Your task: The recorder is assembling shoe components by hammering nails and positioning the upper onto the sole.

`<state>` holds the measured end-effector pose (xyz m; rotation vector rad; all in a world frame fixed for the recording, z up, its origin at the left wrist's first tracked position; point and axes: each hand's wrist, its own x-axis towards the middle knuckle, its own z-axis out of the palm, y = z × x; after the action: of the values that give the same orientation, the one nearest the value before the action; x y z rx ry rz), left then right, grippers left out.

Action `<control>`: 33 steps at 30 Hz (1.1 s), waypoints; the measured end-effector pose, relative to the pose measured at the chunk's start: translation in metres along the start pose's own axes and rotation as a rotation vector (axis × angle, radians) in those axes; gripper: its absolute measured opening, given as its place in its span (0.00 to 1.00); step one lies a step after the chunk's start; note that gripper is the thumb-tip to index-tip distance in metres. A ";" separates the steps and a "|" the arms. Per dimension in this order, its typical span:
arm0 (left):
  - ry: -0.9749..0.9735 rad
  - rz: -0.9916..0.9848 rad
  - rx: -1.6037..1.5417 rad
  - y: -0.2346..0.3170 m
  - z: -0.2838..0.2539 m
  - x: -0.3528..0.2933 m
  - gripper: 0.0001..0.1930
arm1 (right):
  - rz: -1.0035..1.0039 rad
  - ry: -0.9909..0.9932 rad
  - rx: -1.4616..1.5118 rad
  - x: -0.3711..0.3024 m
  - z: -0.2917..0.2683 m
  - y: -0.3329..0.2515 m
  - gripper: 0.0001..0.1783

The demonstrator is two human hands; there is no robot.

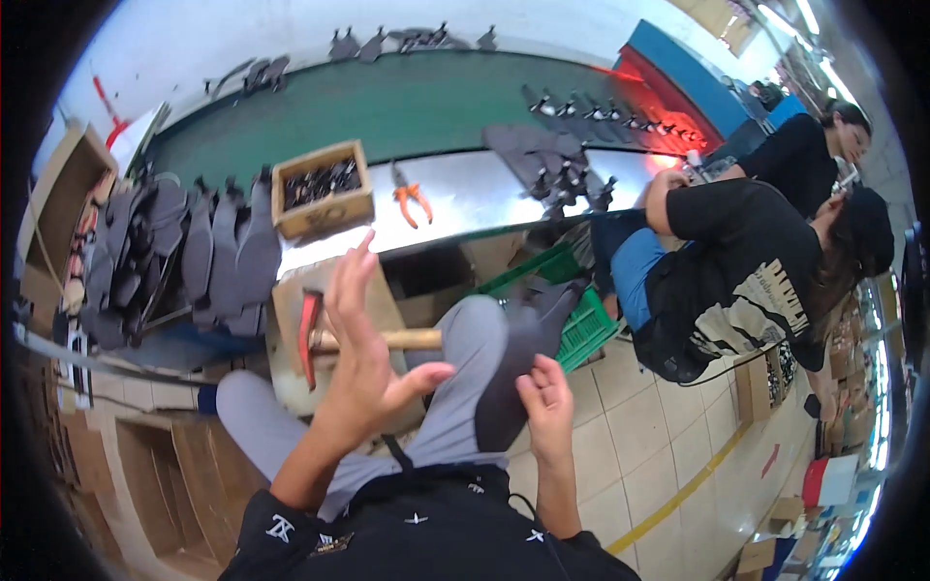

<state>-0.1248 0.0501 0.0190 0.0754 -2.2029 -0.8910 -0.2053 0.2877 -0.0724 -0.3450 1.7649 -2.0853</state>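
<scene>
My left hand (356,353) is raised over my lap, fingers stretched and thumb spread, with nothing in it. Beneath it lies a hammer with a red head (308,339) and a wooden handle (415,339), on a pale block (383,295) between my knees. A dark grey, sole-shaped piece (502,402) rests over my right thigh. Close to that piece's right edge is my right hand (550,407), its fingers loosely bent and its thumb apart from them. I see nothing between them; whether they touch the piece I cannot tell.
On the metal bench edge stand a wooden box (323,189) of small black parts and orange-handled pliers (411,198). Dark sole-shaped pieces (228,242) hang at left; more lie along the green belt (387,111). A green crate (586,329) and a seated co-worker (746,252) are at right.
</scene>
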 end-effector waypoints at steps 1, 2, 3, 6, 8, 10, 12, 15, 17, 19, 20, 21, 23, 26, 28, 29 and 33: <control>-0.042 -0.032 -0.020 0.003 0.008 0.000 0.54 | -0.021 0.142 0.026 0.015 -0.024 0.018 0.23; -0.087 -0.067 -0.036 0.005 0.014 0.000 0.52 | -0.035 0.282 0.057 0.032 -0.047 0.037 0.23; -0.101 -0.071 -0.031 0.003 0.020 -0.001 0.50 | -0.055 0.291 0.072 0.052 -0.066 0.057 0.23; -0.204 -0.187 0.067 -0.002 0.030 -0.005 0.48 | -0.080 0.402 0.017 0.111 -0.127 0.123 0.21; -0.239 -0.203 0.099 -0.004 0.031 -0.007 0.46 | 0.099 0.225 -1.267 0.140 -0.164 0.158 0.18; -0.235 -0.232 0.185 -0.016 0.018 -0.002 0.44 | -0.031 0.354 -1.267 0.178 -0.134 0.127 0.17; -0.213 -0.334 0.267 -0.016 0.009 -0.002 0.41 | -0.492 0.475 -0.869 0.229 -0.119 0.073 0.18; -0.167 -0.357 0.279 -0.029 -0.001 0.001 0.35 | -0.622 0.406 -0.885 0.320 -0.090 -0.007 0.19; -0.168 -0.381 0.281 -0.034 -0.001 0.004 0.29 | -0.681 0.419 -1.095 0.381 -0.083 -0.025 0.20; -0.176 -0.355 0.290 -0.036 0.000 0.006 0.27 | -0.709 0.455 -1.292 0.430 -0.091 -0.026 0.20; -0.181 -0.345 0.312 -0.038 -0.002 0.008 0.25 | -0.562 0.295 -1.432 0.447 -0.089 -0.032 0.21; -0.166 -0.338 0.323 -0.039 -0.007 0.010 0.25 | -0.417 0.119 -1.551 0.453 -0.074 -0.044 0.22; -0.103 -0.282 0.406 -0.042 -0.014 0.014 0.23 | -0.458 0.164 -1.299 0.457 -0.052 -0.064 0.20; -0.042 -0.269 0.500 -0.045 -0.020 0.025 0.23 | -0.183 -0.004 -0.449 0.421 0.029 -0.087 0.15; -0.029 -0.128 0.421 -0.055 -0.016 0.045 0.29 | -0.171 -0.201 -0.112 0.368 0.083 -0.106 0.12; -0.016 -0.091 0.356 -0.063 -0.006 0.058 0.34 | -0.192 -0.195 0.006 0.344 0.101 -0.114 0.12; 0.144 -0.020 -0.004 -0.101 0.027 0.093 0.46 | -0.177 -0.334 0.249 0.253 0.177 -0.114 0.11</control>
<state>-0.2310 -0.0394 0.0009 0.1548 -2.0695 -0.8736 -0.3712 0.0342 0.0558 -0.7496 1.3086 -2.1826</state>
